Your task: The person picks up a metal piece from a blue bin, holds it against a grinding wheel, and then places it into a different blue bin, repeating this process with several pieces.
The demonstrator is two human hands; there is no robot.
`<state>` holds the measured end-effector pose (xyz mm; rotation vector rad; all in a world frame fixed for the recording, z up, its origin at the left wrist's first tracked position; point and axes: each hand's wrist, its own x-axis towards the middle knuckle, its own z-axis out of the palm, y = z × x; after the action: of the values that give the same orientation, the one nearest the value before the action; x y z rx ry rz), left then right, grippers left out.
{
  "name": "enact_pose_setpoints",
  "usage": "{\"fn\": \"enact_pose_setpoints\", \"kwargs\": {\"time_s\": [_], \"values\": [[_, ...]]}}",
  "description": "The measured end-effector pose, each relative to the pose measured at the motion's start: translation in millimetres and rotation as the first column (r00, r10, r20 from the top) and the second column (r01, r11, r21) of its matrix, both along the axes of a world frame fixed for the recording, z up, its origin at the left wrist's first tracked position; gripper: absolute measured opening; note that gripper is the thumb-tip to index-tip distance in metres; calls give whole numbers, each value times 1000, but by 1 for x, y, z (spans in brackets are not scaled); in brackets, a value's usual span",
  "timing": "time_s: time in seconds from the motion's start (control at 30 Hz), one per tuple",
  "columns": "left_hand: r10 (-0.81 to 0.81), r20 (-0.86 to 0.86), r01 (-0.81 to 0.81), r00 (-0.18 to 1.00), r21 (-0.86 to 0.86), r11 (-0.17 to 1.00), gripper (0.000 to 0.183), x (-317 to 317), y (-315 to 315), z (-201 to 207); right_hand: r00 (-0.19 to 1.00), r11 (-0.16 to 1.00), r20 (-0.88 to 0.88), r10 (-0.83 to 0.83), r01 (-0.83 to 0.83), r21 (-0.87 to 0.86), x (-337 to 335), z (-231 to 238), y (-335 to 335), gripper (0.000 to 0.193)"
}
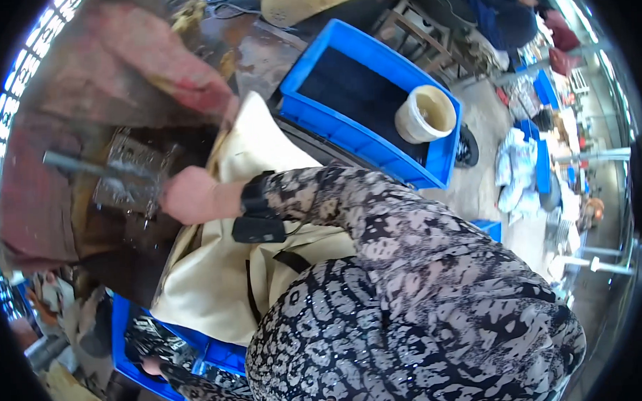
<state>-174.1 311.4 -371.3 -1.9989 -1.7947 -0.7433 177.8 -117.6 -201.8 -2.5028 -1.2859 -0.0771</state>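
Observation:
My right hand [191, 196] is closed beside a wet-looking metal block [130, 172] with a grey rod [71, 161] sticking out to the left. Its fingers curl out of sight at the block's near side, so I cannot make out what they hold. A dark band and a small black box sit at that wrist. Down at the lower left, my left hand [151, 365] reaches into a blue crate [121, 342] with many small shiny metal parts [163, 340]. Its fingers are mostly hidden. A cream sheet [211, 293] drapes between my body and the block.
A worn reddish-brown bulk [34, 196] surrounds the block. Beyond my right arm stands a large blue tray [316, 59] with a dirty white bucket [425, 114] in it. Bags [518, 165] and blue bins lie at the far right, where another person [498, 17] is partly visible.

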Motion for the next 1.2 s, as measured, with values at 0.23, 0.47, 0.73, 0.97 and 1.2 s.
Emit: {"fn": "enact_pose_setpoints", "kwargs": {"time_s": [0.23,0.47,0.73,0.97,1.2], "values": [[-104,46,109,993,-113,988,20,-5,-54,72,998,947,-3,69,-65,315,6,-9,5,12],[-182,68,193,981,-244,950,24,16,-88,128,994,876,57,95,-110,470,8,4,-3,13],[-225,107,248,968,-316,916,29,24,-93,176,991,844,100,86,-126,522,-3,2,4,14],[-340,186,387,922,-364,848,36,24,-83,213,993,841,71,97,-120,528,-10,7,10,14],[-37,976,837,213,-163,522,34,119,-173,278,994,784,-41,100,-54,618,-9,1,15,21]]}}
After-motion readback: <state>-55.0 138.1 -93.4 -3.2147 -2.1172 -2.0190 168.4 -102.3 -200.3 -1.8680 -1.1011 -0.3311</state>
